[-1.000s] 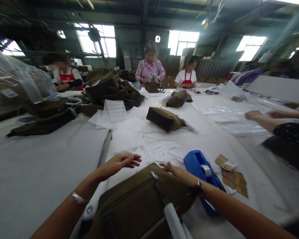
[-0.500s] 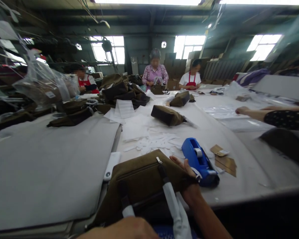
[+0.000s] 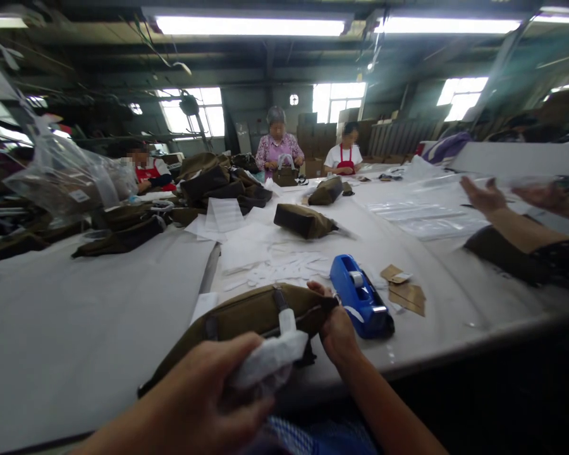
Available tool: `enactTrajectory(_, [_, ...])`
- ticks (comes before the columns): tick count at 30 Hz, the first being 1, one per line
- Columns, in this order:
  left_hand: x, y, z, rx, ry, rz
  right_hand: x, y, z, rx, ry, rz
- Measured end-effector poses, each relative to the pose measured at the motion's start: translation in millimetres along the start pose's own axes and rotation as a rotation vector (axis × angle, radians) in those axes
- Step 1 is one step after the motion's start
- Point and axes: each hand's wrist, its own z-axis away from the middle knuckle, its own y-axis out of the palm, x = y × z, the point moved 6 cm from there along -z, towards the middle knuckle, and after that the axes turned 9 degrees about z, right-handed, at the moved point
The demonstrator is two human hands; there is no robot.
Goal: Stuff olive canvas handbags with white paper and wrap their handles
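Note:
An olive-brown handbag [image 3: 246, 309] with dark trim lies tilted at the near table edge in front of me. My left hand [image 3: 203, 385] is closed around its handles [image 3: 282, 351], which are wrapped in white paper-like material. At the bag's right end, my right hand [image 3: 336, 328] grips the corner, fingers behind and thumb partly hidden. Close beyond that hand stands a blue tape dispenser [image 3: 360, 297]. A white strip curls between the hand and the dispenser. The bag's underside is out of sight.
White paper pieces [image 3: 284, 268] lie behind the bag, brown cardboard tags [image 3: 408, 297] to the right. Another brown bag [image 3: 303, 221] rests farther back, beside a bag pile [image 3: 218, 183]. A co-worker's hands [image 3: 483, 196] are raised at right near plastic bags [image 3: 422, 218]. Other people work across the table.
My left hand has risen with the wrapped handles, and the bag has tipped so its zipper no longer shows. My right hand stays at the bag's end. The co-worker's hands at right have lifted.

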Motion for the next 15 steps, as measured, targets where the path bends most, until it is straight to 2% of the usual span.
enactTrajectory(3, [-0.1,-61.5,-17.9,-0.299,-0.029,-0.207,4.3,-4.0,-6.7,0.046,-0.082,0.096])
enactTrajectory(5, [9.1,-89.0,-36.4,-0.398,-0.016,-0.24,9.5,-6.3,-14.3,0.091,-0.191,0.321])
enactTrajectory(7, [17.5,-107.7,-55.5,-0.495,0.03,-0.217,14.1,-6.4,-27.4,0.12,-0.308,0.606])
enactTrajectory(9, [23.4,-117.6,-71.4,-0.601,0.061,-0.135,16.7,-4.0,-48.9,0.113,-0.38,0.806])
enactTrajectory(12, [28.5,-117.7,-85.7,-0.733,0.069,0.06,18.8,9.3,-94.2,0.072,-0.415,0.969])
enactTrajectory(15, [38.3,-105.3,-94.1,-0.728,0.047,0.244,22.9,36.4,-139.0,0.062,-0.472,1.177])
